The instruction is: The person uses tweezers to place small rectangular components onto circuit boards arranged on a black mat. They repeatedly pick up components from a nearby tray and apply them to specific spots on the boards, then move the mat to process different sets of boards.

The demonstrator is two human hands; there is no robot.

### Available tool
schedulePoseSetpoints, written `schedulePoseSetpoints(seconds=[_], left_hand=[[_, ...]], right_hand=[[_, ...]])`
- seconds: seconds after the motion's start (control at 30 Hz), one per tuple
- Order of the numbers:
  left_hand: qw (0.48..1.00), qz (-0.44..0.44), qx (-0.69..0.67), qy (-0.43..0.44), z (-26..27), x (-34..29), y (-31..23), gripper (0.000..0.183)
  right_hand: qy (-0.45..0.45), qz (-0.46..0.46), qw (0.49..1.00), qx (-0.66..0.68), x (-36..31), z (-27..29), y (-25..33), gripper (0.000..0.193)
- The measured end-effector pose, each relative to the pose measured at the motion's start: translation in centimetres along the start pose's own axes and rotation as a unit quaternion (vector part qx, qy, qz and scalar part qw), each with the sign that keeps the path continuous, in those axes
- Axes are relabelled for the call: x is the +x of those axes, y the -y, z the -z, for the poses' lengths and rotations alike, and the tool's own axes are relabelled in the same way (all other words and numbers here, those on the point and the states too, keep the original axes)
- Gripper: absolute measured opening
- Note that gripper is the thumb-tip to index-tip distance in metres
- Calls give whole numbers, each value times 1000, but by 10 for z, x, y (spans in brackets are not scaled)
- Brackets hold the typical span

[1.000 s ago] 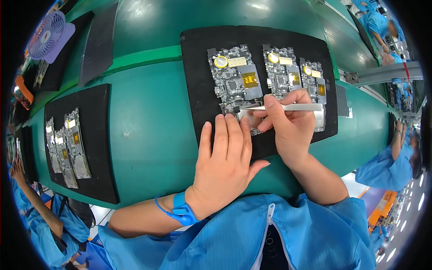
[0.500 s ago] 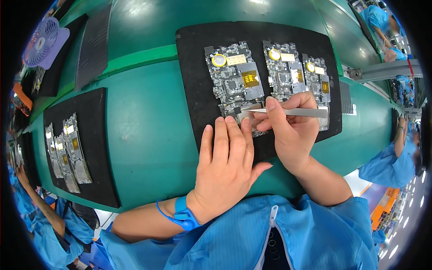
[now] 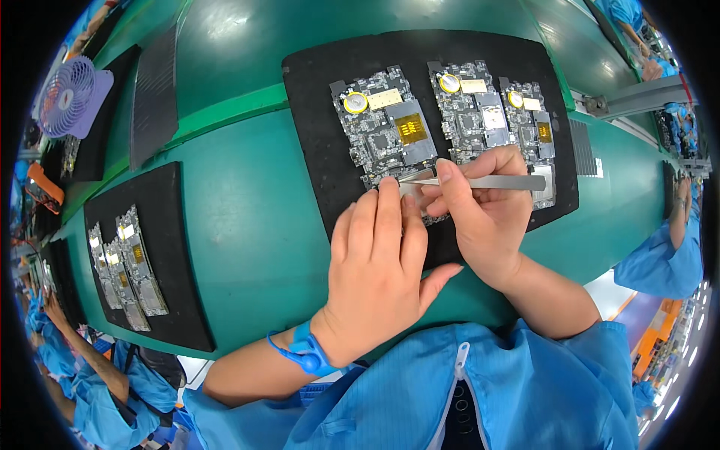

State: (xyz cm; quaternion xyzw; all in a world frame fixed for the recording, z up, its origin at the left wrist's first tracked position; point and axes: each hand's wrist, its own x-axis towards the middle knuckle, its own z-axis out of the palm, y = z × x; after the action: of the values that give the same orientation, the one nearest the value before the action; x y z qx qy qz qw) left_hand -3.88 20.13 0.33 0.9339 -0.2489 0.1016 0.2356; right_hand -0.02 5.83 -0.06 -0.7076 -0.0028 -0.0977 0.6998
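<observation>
Three bare circuit boards lie side by side on a black foam pad [image 3: 311, 86]. My left hand [image 3: 379, 262] rests on the lower end of the left circuit board [image 3: 382, 135], fingers stretched out, with one fingertip right by the tweezers' points. Pinched in my right hand [image 3: 487, 225] are metal tweezers [image 3: 510, 182], held almost level, tips pointing left at that same end of the board. Whether the tips grip anything is too small to tell. My right hand partly covers the middle circuit board [image 3: 461, 116]. The right circuit board [image 3: 532, 124] lies beyond it.
On the green table [image 3: 240, 225], another black pad [image 3: 176, 247] carries several circuit boards [image 3: 135, 262] at the left. A purple fan [image 3: 69, 97] stands at the far left near a dark ribbed sheet [image 3: 154, 97]. Co-workers in blue [image 3: 664, 259] sit at both sides.
One finger of my left hand has slid up to the tweezers' points. The tweezers have hardly moved on the board. The whole view has shifted a little.
</observation>
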Motion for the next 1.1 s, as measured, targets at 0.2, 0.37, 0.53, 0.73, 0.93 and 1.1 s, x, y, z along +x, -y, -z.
schedulePoseSetpoints(seconds=[0.2,0.37,0.53,0.73,0.93,1.1], left_hand=[[999,-9,26,24,6,3,0,68],[999,3,36,10,2,-4,-6,69],[998,-21,57,16,2,-4,-5,67],[998,-13,66,13,-1,-4,-5,66],[997,-15,76,10,-1,-5,-5,65],[998,-8,56,15,1,-3,-4,65]], right_hand=[[6,64,998,11,0,0,-6,22],[47,94,994,24,-3,1,-8,22],[59,104,993,-21,-4,0,-10,22],[56,145,984,-88,-3,-2,-11,21],[64,156,980,-105,-1,2,-11,22],[20,35,997,65,0,-3,-5,22]])
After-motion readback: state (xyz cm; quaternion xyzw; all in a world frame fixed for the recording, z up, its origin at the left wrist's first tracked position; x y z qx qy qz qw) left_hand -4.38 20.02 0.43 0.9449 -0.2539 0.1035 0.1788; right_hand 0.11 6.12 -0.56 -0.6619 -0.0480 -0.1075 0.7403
